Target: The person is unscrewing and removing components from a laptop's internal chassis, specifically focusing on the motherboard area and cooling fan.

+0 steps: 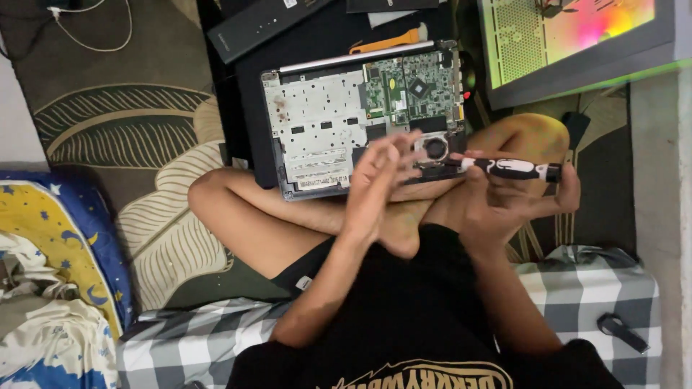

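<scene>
- Head view: an opened laptop (360,119), its bottom cover off and its circuit board bared, rests across the person's crossed legs, which prop it level.
- The left hand (378,184) lies open, fingers spread beside the round fan (436,148), steadying the chassis.
- The right hand (504,198) is closed around a black-and-white screwdriver (508,168), held level with its tip toward the fan.
- An orange pry tool (389,41) lies just beyond the laptop.
</scene>
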